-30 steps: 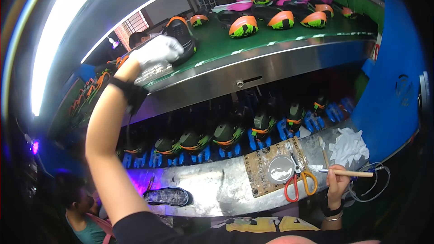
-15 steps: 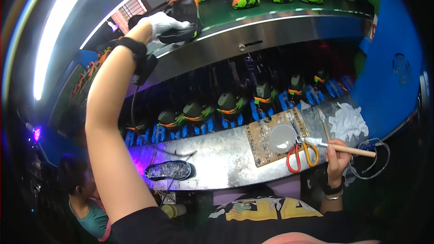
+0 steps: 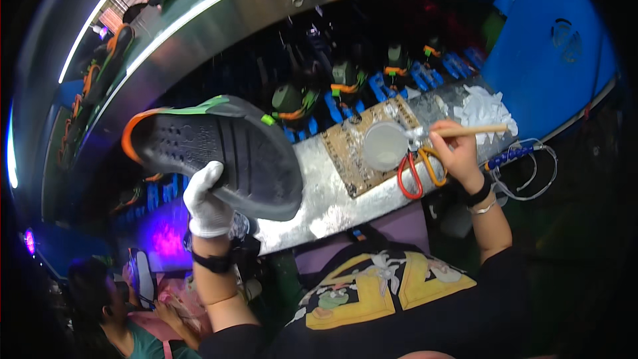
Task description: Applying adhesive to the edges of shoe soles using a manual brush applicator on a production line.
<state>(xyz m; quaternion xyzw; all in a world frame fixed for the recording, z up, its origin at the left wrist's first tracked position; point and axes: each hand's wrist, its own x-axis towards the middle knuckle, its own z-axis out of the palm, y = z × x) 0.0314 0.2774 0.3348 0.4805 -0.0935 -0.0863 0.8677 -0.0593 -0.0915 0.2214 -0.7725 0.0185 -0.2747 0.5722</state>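
My left hand [image 3: 207, 203], in a white glove, grips a dark shoe [image 3: 256, 159] at its near edge. The shoe is tilted with its black, ridged underside toward me; orange and green run along its far rim. In my bare right hand [image 3: 457, 154] is a wooden-handled brush [image 3: 475, 131], held between thumb and fingers. The brush's whitish head is at the right edge of a round tub [image 3: 385, 146] of pale stuff. Just below the brush head lie scissors with a red and an orange handle [image 3: 412, 183].
Brown cardboard [image 3: 345, 167] under the tub rests on a metal bench [image 3: 332, 218]. Crumpled white material [image 3: 486, 112] lies far right. Behind the bench, several shoes [image 3: 344, 76] sit on blue holders under a steel-edged ledge. A person [image 3: 123, 306] works at lower left.
My left hand has brought the shoe down from the raised ledge to above the bench. The brush in my right hand has moved to the tub's edge. The view has shifted.
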